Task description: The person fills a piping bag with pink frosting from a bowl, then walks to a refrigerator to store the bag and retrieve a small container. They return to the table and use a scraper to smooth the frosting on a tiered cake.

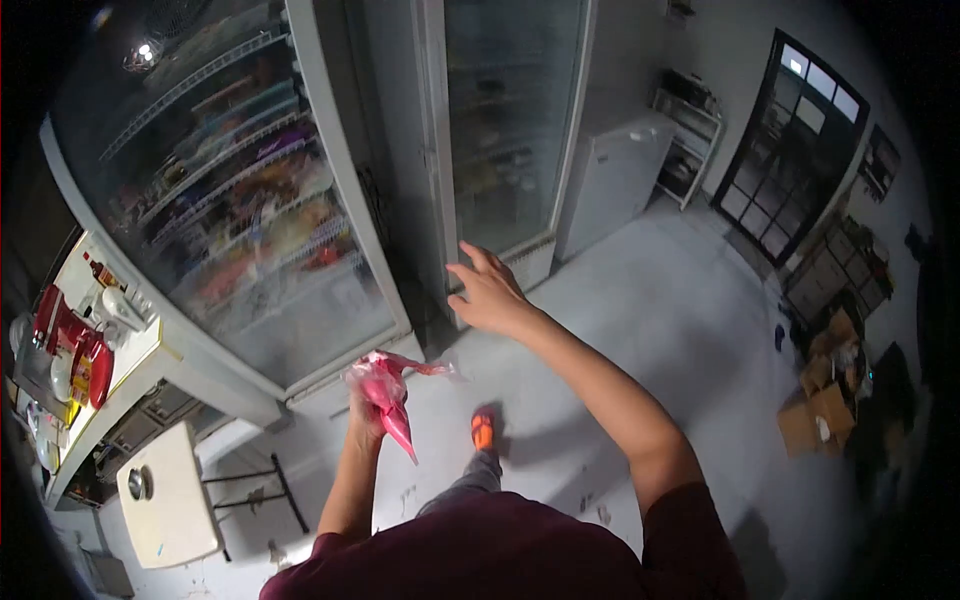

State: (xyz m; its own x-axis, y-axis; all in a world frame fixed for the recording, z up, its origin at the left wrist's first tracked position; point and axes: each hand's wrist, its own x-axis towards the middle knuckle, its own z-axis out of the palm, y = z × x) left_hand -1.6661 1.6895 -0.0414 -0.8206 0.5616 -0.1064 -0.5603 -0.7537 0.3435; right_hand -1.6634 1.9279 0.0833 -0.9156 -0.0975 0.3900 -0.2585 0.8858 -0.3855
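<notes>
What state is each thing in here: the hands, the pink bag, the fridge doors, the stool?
Left hand: closed around the pink piping bag, held up in front of the body.
Pink piping bag: filled, tip pointing down, top bunched.
Right hand: open, fingers spread, at the edge of the right fridge door.
Left fridge door: shut, glass frosted.
Right fridge door: shut or nearly so.
Stool: upright, seat bare.

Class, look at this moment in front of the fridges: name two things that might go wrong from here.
1. The left hand grips the pink filled bag tip-down; a squeeze might drip filling on the floor.
2. The right hand reaches for the fridge door edge; fingers could get pinched, or the door may swing into the person.
</notes>
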